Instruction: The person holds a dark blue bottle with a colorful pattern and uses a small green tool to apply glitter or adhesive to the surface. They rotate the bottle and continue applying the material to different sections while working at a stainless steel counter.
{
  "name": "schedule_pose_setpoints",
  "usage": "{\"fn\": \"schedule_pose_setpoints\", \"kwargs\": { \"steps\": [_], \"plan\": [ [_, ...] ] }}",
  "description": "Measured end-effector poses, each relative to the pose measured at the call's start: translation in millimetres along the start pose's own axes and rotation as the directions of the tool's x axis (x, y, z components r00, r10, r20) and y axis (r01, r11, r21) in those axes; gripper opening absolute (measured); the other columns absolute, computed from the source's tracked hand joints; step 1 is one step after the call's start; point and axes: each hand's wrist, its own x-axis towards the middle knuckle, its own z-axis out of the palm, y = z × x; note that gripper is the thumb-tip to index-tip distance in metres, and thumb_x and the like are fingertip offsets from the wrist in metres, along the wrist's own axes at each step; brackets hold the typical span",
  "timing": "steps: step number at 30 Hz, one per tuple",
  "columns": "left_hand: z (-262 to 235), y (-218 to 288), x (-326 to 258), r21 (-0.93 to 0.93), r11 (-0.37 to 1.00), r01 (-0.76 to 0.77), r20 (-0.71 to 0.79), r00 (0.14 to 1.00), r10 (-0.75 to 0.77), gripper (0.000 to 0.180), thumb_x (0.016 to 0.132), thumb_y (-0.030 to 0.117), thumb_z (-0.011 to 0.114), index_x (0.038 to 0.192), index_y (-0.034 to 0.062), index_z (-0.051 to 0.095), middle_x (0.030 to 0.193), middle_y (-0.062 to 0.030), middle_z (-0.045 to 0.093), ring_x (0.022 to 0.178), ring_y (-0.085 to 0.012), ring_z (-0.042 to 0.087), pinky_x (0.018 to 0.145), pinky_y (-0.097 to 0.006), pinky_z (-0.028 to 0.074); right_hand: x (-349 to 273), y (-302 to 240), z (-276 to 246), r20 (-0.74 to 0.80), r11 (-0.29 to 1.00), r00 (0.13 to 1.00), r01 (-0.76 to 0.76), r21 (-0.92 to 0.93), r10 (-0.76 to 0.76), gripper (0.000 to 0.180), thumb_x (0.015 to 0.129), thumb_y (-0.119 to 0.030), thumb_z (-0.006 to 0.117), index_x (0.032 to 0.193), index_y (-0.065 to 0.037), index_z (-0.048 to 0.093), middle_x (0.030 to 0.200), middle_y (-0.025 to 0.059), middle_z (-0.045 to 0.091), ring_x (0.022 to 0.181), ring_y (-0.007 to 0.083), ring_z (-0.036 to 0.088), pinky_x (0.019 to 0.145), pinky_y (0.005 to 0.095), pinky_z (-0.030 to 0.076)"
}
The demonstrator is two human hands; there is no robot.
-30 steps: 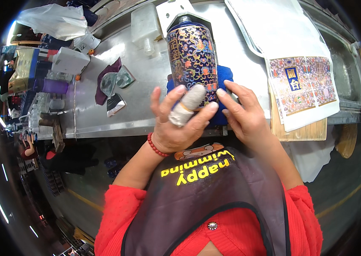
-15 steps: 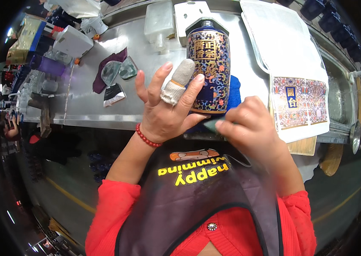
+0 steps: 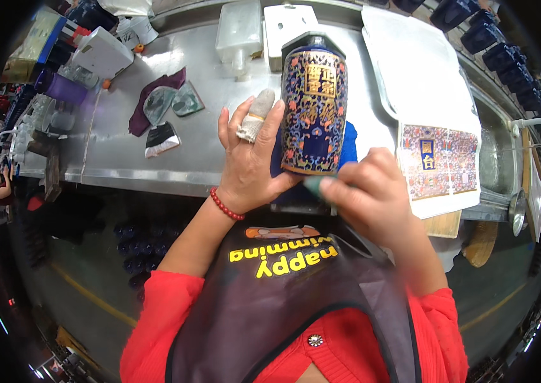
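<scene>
I see my left hand (image 3: 251, 172) holding the smooth, breakable-looking blue bottle (image 3: 314, 112) low down, fingers wrapped around, while my right hand (image 3: 366, 195) pinches a small green thing (image 3: 314, 186).

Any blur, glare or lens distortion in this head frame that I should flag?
Head view: the right hand is motion-blurred, while the left hand and the dark blue patterned bottle are sharp; strong glare on the metal worktop at upper left; fisheye bends the table edge, and the corners are black.

Workshop: steel workbench (image 3: 123, 153), label sheets (image 3: 440, 159), stacked bottles (image 3: 507, 54).
</scene>
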Motion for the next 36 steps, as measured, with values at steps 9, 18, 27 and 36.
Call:
{"fn": "schedule_pose_setpoints", "kwargs": {
  "steps": [9, 18, 27, 36],
  "plan": [
    [-16.8, 8.3, 9.6, 0.069, 0.988, -0.138, 0.068, 0.989, 0.133, 0.092, 0.081, 0.07, 0.075, 0.152, 0.015, 0.056, 0.153, -0.0146, 0.055, 0.147, -0.041, 0.036, 0.126, -0.063, 0.006, -4.5, 25.9, -11.3, 0.145, 0.83, 0.885, -0.466, 0.307, 0.443, 0.021, 0.083, -0.013, 0.085, 0.099, -0.005, 0.074, 0.082, 0.0096, 0.067, 0.072, 0.0262, 0.066, 0.065, 0.0361, 0.051],
    [-4.3, -32.0, 64.0, -0.061, 0.972, -0.226, 0.056, 0.972, 0.229, 0.077, 0.102, 0.071, 0.046, 0.15, 0.0125, 0.06, 0.141, -0.0071, 0.067, 0.143, -0.0329, 0.045, 0.125, -0.06, 0.009, 62.3, 92.5, -9.4, 0.121, 0.744, 0.817, -0.566, 0.355, 0.563, 0.018, 0.091, -0.015, 0.077, 0.102, -0.004, 0.07, 0.088, 0.0143, 0.073, 0.079, 0.0285, 0.073, 0.072, 0.038, 0.057],
    [1.9, -31.0, 58.6, -0.219, 0.976, -0.005, -0.051, 0.999, -0.006, 0.072, 0.106, 0.066, 0.042, 0.144, 0.0096, 0.065, 0.143, -0.015, 0.065, 0.142, -0.0339, 0.044, 0.124, -0.057, 0.018, 92.5, 99.7, -8.6, -0.074, 0.946, 0.945, -0.322, -0.031, 0.319, 0.02, 0.092, -0.018, 0.08, 0.105, -0.005, 0.072, 0.085, 0.0104, 0.069, 0.075, 0.0236, 0.067, 0.067, 0.0353, 0.052],
    [-5.7, -39.3, 56.0, -0.183, 0.983, -0.029, -0.054, 0.998, 0.019, 0.068, 0.103, 0.066, 0.049, 0.137, 0.0117, 0.072, 0.133, -0.0142, 0.069, 0.14, -0.0372, 0.043, 0.123, -0.059, 0.017, 95.0, 95.6, -10.6, -0.093, 0.886, 0.955, -0.297, -0.357, 0.283, 0.016, 0.09, -0.012, 0.079, 0.101, -0.003, 0.072, 0.085, 0.0121, 0.069, 0.076, 0.027, 0.07, 0.069, 0.0375, 0.055]
  ]
}}
